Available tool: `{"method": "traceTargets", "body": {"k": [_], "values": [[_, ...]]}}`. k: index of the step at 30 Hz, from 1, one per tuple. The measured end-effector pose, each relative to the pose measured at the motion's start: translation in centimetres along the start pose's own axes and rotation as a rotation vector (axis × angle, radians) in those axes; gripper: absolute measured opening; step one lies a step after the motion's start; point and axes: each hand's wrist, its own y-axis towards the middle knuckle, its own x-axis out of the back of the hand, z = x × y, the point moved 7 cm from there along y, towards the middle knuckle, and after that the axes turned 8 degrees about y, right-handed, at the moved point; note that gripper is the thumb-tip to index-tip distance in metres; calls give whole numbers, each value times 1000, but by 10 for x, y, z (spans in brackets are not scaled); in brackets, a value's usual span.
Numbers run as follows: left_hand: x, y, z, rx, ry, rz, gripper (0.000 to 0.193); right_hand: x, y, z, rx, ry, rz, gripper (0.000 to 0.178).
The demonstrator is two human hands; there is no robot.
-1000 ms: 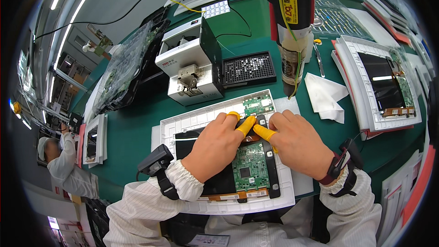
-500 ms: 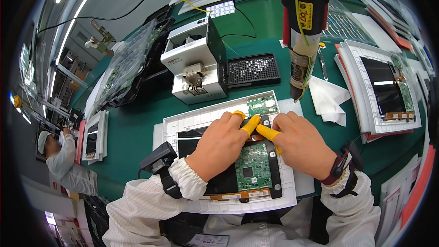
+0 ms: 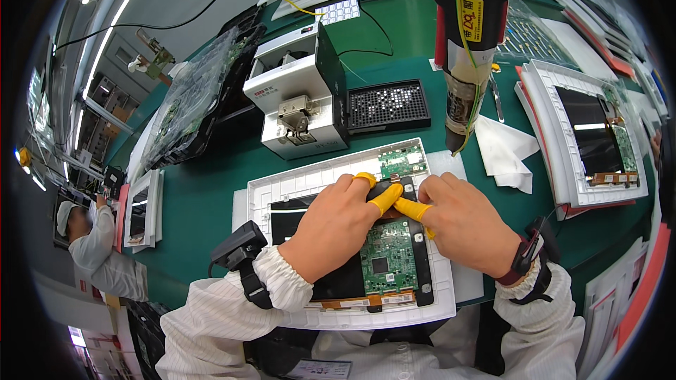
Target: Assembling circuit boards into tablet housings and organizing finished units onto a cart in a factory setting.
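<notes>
Left hand and right hand together, yellow finger cots meeting on white-framed display panel; grip cannot be told.
Panel on green bench, circuit board up, far edge slanting away rightward; long axis unclear, left sleeve overlapping. Beyond panel: black perforated tray, small silvery pieces inside. Spot under fingertips hidden.
</notes>
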Motion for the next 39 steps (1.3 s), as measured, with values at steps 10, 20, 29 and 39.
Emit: {"method": "traceTargets", "body": {"k": [10, 20, 29, 39], "values": [[-1, -2, 0, -6, 3, -3, 43, 1, 0, 2, 0, 6, 16, 11], [0, -2, -2, -25, 49, -36, 46, 0, 0, 1, -21, 0, 14, 10], [-1, -2, -3, -26, 67, -23, 36, 0, 1, 0, -10, -9, -10, 9], [-1, -1, -2, -14, 44, -25, 31, 0, -1, 1, 4, -25, -4, 8]]}}
